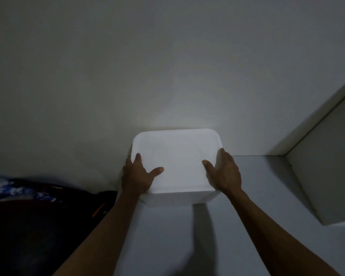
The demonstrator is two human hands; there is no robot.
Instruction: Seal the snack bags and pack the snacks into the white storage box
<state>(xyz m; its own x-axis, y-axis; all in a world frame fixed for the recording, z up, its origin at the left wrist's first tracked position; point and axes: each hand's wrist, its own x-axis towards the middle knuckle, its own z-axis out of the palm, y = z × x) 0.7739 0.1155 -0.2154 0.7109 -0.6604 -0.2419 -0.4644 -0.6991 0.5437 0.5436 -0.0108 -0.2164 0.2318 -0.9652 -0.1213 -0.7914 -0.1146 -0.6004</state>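
From the head view, your two hands bracket the white storage box [176, 162] at centre frame, lid on, sitting on a pale surface [257, 196] against the wall [167, 66]. Your left hand [136, 176] clasps the box's left side, thumb laid across the lid, fingers wrapped down over the edge. Your right hand [224, 173] mirrors it on the right side, thumb on top, fingers curled round the edge. The box sits squarely between both palms. Dark fabric [38, 216] fills the lower left of the frame.
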